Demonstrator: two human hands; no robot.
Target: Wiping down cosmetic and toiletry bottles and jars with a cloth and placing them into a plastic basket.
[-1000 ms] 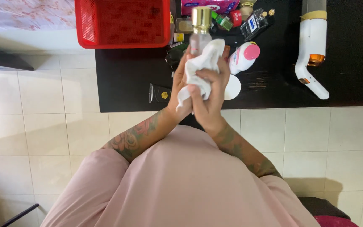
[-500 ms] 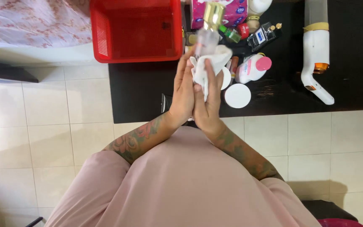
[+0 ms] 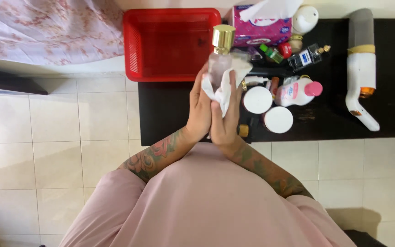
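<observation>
A: Entry, head view. What is held?

B: A clear glass perfume bottle with a gold cap is held upright between both hands, above the near edge of the black tabletop. A crumpled white tissue is pressed against the bottle's lower body.

A: State of the hands?

B: The left hand is closed around the left side of the bottle, fingers pointing up. The right hand is clamped on the tissue and, through it, on the bottle. The two hands are pressed together, palms nearly touching. Only the bottle's cap and upper part are seen above the fingers.

A: Surroundings?

B: An empty-looking red plastic basket is noted just left of the bottle, at the back of the tabletop. A pink tissue box with a tissue standing out is recorded behind the hands. Two round white lids lie just right of the right hand, and a white lotion bottle with a pink cap lies on its side beside them. A white hair dryer is seen well apart, at the right. Small bottles are clustered near the tissue box; their kinds cannot be told.
</observation>
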